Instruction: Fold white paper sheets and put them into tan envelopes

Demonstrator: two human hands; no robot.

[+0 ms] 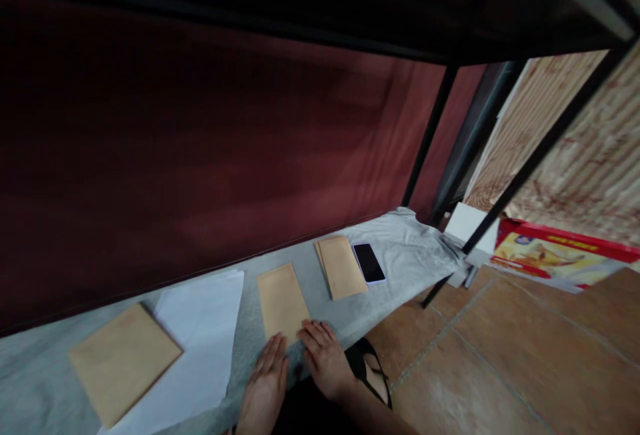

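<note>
A brown paper envelope (283,298) lies flat on the grey cloth in front of me. My left hand (267,375) rests its outstretched fingers on the envelope's near left corner. On the near right corner lie the fingers of my right hand (323,355), also stretched out. Right of this envelope is a small stack of brown envelopes (343,267), slightly fanned. To the left, a stack of white paper sheets (207,342) is partly covered by another pile of brown envelopes (125,362). Neither hand grips anything.
A phone (369,263) lies beside the right stack. The grey cloth (415,255) covers a narrow shelf, with a dark shelf overhead and a black metal post (430,135). A red and yellow box (555,255) stands past the right end, above the tiled floor (480,368).
</note>
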